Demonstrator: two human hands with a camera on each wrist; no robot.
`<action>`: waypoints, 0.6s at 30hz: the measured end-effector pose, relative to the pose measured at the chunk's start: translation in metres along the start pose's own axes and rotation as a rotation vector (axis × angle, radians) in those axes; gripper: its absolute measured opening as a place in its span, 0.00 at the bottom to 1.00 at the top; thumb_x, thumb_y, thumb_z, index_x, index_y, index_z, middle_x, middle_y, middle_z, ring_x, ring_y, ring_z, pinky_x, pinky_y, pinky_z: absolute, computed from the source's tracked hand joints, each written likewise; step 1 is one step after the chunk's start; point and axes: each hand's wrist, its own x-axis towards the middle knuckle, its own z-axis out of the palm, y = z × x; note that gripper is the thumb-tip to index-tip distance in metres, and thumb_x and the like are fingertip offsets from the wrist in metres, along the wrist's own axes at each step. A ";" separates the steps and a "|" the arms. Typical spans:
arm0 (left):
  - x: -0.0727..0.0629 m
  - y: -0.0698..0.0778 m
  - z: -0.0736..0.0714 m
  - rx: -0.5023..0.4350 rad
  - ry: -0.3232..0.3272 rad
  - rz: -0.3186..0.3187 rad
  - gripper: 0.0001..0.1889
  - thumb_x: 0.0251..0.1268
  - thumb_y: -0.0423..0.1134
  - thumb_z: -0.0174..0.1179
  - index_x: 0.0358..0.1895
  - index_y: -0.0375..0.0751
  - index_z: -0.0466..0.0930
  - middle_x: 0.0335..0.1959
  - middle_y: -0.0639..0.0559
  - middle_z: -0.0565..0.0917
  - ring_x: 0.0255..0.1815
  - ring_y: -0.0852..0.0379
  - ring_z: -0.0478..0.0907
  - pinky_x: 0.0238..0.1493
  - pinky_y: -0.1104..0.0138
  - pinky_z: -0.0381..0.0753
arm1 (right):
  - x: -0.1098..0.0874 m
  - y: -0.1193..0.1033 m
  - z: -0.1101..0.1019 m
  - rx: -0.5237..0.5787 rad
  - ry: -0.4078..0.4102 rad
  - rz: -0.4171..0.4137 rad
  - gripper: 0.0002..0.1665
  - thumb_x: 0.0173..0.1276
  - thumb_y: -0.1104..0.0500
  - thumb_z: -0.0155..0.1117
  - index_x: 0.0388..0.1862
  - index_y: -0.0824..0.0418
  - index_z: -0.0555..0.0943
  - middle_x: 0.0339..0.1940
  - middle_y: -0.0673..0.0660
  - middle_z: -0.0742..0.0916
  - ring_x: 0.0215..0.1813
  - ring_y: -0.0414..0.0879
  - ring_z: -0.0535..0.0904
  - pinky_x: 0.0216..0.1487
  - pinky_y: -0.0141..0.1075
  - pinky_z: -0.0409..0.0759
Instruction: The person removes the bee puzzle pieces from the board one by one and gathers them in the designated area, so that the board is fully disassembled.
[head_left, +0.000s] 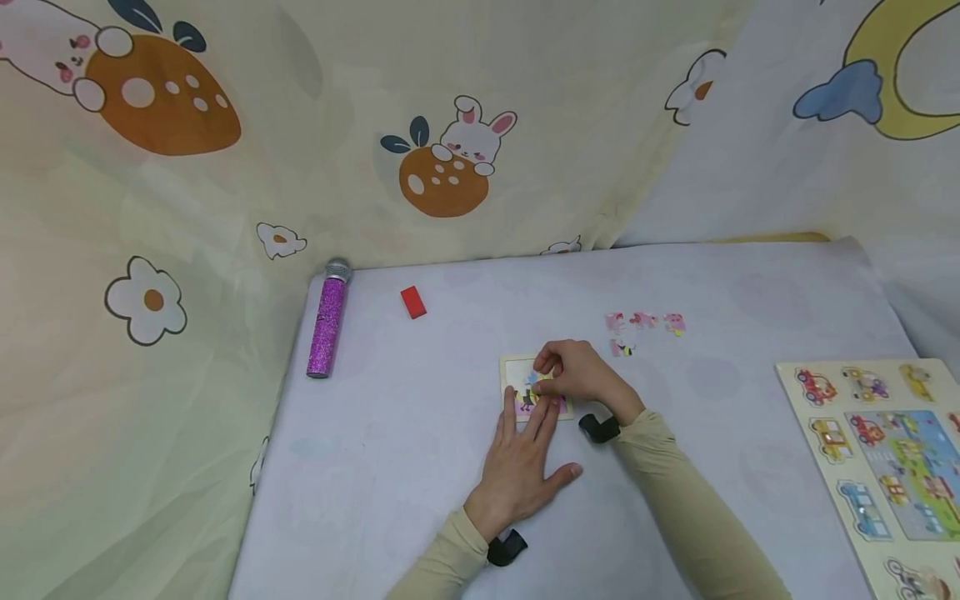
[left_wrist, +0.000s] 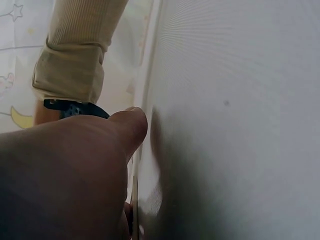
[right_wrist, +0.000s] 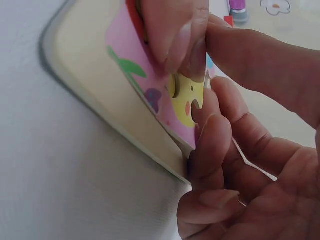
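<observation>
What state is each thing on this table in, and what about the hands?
Small puzzle: partly filled, bare at its upper left
Loose pieces: lying flat outside the puzzle
Left hand: fingers straight, tips resting on the puzzle
Right hand: fingers bent, at the puzzle; can't tell if holding a piece
Red block: lying down, untouched
Microphone: lying on its side, untouched
Large picture board: flat, partly out of view

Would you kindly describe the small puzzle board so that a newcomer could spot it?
On the white-covered table, find the left hand. The small puzzle board lies under its outstretched fingers. Unlike the far larger vehicle puzzle at right, it is a pale-rimmed square showing pink along its near side.
</observation>
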 end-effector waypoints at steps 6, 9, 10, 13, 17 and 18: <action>0.001 -0.001 -0.002 0.003 -0.017 0.010 0.49 0.75 0.75 0.46 0.87 0.46 0.53 0.89 0.52 0.52 0.88 0.26 0.37 0.85 0.45 0.55 | 0.000 -0.001 0.003 0.007 0.018 -0.010 0.18 0.60 0.59 0.82 0.46 0.62 0.86 0.38 0.56 0.90 0.37 0.44 0.80 0.42 0.35 0.77; 0.002 -0.001 -0.002 0.007 -0.020 0.016 0.49 0.76 0.75 0.46 0.87 0.46 0.52 0.89 0.52 0.52 0.88 0.26 0.37 0.85 0.44 0.55 | -0.001 -0.001 0.004 -0.003 0.023 -0.015 0.17 0.60 0.60 0.82 0.47 0.62 0.88 0.37 0.55 0.90 0.35 0.42 0.78 0.39 0.34 0.75; 0.002 -0.001 -0.002 0.011 -0.019 0.017 0.49 0.76 0.75 0.47 0.87 0.46 0.53 0.89 0.52 0.51 0.87 0.25 0.37 0.85 0.44 0.55 | -0.001 -0.001 0.004 -0.004 0.023 -0.018 0.17 0.60 0.60 0.82 0.47 0.61 0.88 0.37 0.55 0.90 0.34 0.42 0.77 0.38 0.34 0.74; 0.002 0.000 -0.003 0.020 -0.018 0.017 0.49 0.76 0.74 0.47 0.87 0.46 0.53 0.89 0.52 0.52 0.87 0.24 0.38 0.84 0.44 0.58 | -0.001 0.000 0.003 0.002 0.023 -0.031 0.15 0.60 0.61 0.81 0.45 0.61 0.88 0.36 0.55 0.90 0.34 0.42 0.77 0.38 0.34 0.73; 0.002 0.002 -0.004 0.027 -0.028 0.015 0.48 0.76 0.74 0.47 0.87 0.46 0.54 0.89 0.51 0.53 0.87 0.24 0.38 0.84 0.43 0.57 | -0.003 -0.001 0.003 0.018 0.023 -0.031 0.15 0.59 0.61 0.81 0.44 0.61 0.88 0.36 0.55 0.90 0.35 0.43 0.78 0.39 0.35 0.74; 0.002 0.002 -0.005 0.028 -0.032 0.014 0.48 0.76 0.74 0.47 0.87 0.46 0.54 0.89 0.51 0.54 0.87 0.24 0.38 0.84 0.43 0.57 | -0.003 -0.001 0.003 0.019 0.023 -0.029 0.15 0.59 0.61 0.81 0.44 0.61 0.88 0.36 0.55 0.90 0.36 0.43 0.78 0.40 0.35 0.74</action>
